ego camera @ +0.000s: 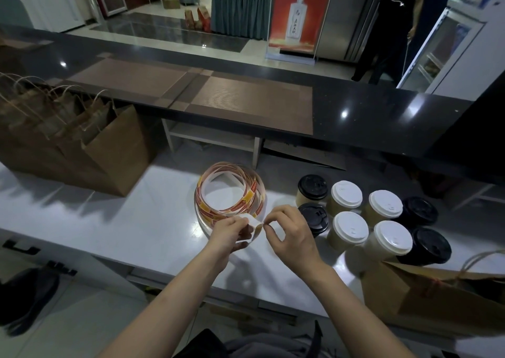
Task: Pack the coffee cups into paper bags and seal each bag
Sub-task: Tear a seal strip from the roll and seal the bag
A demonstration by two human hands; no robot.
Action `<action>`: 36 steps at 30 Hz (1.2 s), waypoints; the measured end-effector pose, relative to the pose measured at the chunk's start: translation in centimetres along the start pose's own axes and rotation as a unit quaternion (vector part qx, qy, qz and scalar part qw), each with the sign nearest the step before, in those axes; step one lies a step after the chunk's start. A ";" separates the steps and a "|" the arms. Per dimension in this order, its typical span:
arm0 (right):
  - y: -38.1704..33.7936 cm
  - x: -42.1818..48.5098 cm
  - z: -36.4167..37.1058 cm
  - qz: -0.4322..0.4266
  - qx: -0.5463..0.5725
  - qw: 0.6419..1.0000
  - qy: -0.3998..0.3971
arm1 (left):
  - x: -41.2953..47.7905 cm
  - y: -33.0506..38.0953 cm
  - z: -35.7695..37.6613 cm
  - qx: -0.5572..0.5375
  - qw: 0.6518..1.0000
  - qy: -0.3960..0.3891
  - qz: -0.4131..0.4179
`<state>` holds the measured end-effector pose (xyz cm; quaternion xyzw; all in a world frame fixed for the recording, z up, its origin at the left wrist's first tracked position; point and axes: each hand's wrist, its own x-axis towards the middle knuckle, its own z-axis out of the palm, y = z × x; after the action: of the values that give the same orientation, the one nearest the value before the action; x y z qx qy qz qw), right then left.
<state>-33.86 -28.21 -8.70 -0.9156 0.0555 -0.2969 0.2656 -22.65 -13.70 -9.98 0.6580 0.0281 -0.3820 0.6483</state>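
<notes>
White counter (136, 221): left hand (229, 232), right hand (291, 234) pinch sticker strip (252, 223) (cups (351, 226) nearby)

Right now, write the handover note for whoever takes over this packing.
Left hand holds the strip end of the sticker roll; right hand pinches its corner, as if peeling a sticker.
Eight lidded cups stand on the counter right of the roll, unpacked. Bags stand at far left; another bag lies near right; contents of all hidden.
Done: cannot tell whether any bag is sealed.
Left: bag the eight cups, sticker each bag shut.
</notes>
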 end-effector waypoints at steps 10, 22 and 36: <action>-0.4 0.4 -2.2 0.052 0.082 0.995 0.029 | 1.6 -1.2 -0.4 0.025 0.994 0.105 0.013; -0.1 0.5 -3.2 0.087 0.131 0.984 0.083 | 2.9 -1.6 -1.3 0.040 0.989 0.140 0.013; -0.1 -1.6 -5.4 0.146 0.106 0.979 0.096 | 2.1 -1.9 2.0 0.112 0.990 0.064 0.052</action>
<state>-38.24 -30.16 -5.81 -0.8315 0.1818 -0.3454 0.3953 -23.08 -16.17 -12.42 0.7503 -0.0080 -0.3058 0.5860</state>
